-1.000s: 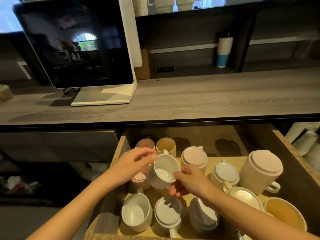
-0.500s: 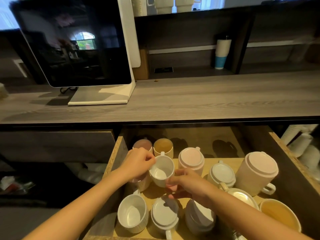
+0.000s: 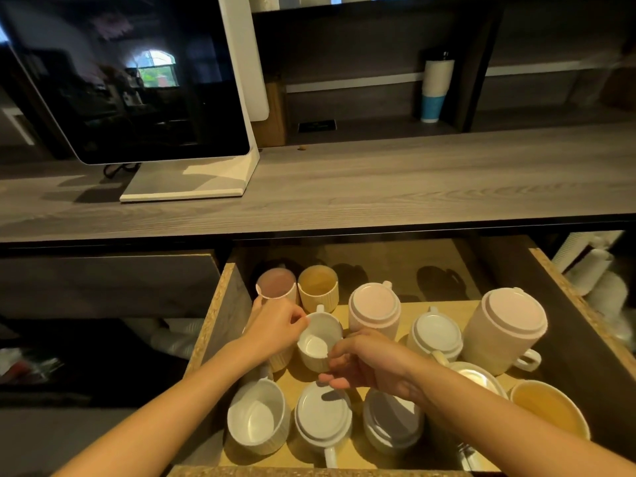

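Mid-tidy in the mug drawer (image 3: 220, 304), under the worktop (image 3: 378, 187). Got a white mug (image 3: 320, 342) standing upright, mouth up, on the drawer floor in the second row. Parked just in front of the yellow mug (image 3: 317, 285) and just beside the upturned pink mug (image 3: 374, 308), handle pointing to the back.

Left hand (image 3: 275, 330) on the mug's left rim, fingers (image 3: 296, 321) curled over the lip and clamped on it. Probably for steering the thing into that narrow gap without knocking the neighbours.

Right hand (image 3: 373, 366) at the near right side, fingers (image 3: 332, 356) loosely curled and close together. Can't tell whether pinching the wall or just off it. Looks like steadying duty.

Handle turned away, presumably to match the row and save room. Worth nudging gently, with so little space on either side.
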